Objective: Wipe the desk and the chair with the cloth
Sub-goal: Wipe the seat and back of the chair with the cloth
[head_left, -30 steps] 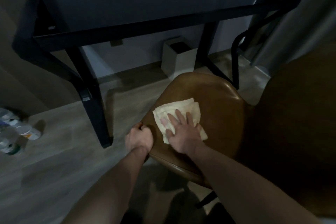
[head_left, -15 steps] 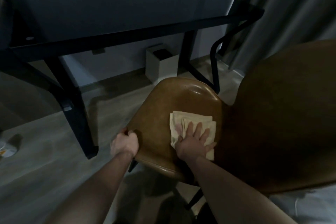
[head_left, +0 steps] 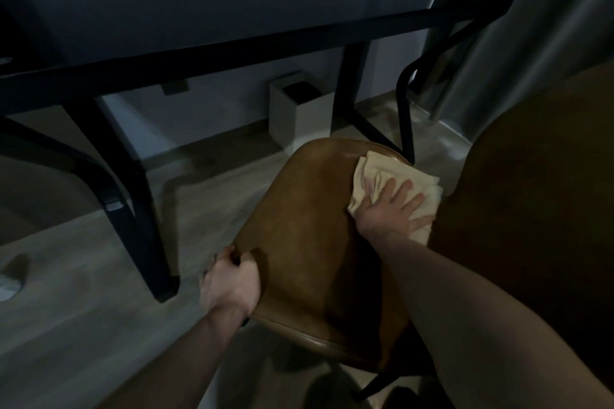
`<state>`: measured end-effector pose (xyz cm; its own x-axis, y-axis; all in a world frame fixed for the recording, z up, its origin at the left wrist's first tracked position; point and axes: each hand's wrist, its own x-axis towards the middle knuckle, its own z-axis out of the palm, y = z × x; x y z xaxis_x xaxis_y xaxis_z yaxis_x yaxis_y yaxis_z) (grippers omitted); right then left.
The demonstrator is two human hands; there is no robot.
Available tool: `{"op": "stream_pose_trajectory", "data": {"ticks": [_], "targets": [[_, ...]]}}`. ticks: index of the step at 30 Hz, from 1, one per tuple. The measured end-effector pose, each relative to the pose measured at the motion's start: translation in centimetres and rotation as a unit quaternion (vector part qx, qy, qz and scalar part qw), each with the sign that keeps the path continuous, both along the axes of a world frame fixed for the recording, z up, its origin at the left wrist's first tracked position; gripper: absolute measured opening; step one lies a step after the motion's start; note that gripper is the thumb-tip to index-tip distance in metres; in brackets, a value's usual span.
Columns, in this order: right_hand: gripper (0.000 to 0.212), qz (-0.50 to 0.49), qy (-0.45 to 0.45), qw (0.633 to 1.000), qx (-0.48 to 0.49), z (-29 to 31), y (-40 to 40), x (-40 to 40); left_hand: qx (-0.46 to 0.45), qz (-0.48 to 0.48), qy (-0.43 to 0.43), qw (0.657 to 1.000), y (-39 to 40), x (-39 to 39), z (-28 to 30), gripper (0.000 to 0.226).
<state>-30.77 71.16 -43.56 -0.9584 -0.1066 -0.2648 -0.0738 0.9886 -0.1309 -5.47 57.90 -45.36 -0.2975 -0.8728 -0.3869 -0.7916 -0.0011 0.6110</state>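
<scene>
A brown leather chair stands in front of me, its backrest rising dark at the right. A folded cream cloth lies on the far right part of the seat, near the backrest. My right hand presses flat on the cloth with fingers spread. My left hand grips the seat's near left edge, thumb on top and fingers curled under. The black-framed desk with a dark glass top stands beyond the chair.
A white square bin sits on the floor under the desk by the wall. Black desk legs stand left of the chair. Grey curtains hang at the right. A small object lies on the wooden floor at far left.
My right hand has slid the cloth from the seat's near left part across to its far right, by the backrest. My left hand has kept its grip on the seat edge. The view shifted right.
</scene>
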Motion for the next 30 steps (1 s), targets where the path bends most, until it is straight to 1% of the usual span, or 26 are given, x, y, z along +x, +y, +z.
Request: {"op": "stream_pose_trajectory", "data": {"ticks": [7,13,17,24,30], "targets": [[0.075,0.047,-0.002,0.999,0.01,0.7,2.6,1.7,0.006,-0.013,-0.013,1.0,0.4,-0.2,0.9,0.057],[0.077,0.053,-0.031,0.998,0.007,1.6,3.9,8.3,0.013,-0.024,-0.022,0.999,0.7,-0.2,2.0,0.062],[0.078,0.061,-0.009,0.998,-0.01,0.6,4.5,12.0,0.013,-0.034,-0.026,0.999,1.0,0.0,2.4,0.063],[0.079,0.036,0.028,0.999,-0.027,-0.8,2.8,10.3,0.007,-0.032,-0.032,0.999,0.8,-0.3,2.5,0.06],[0.078,0.036,0.044,0.998,-0.041,-1.4,-0.4,4.4,0.001,-0.031,-0.028,0.999,0.6,-0.3,1.7,0.06]]}}
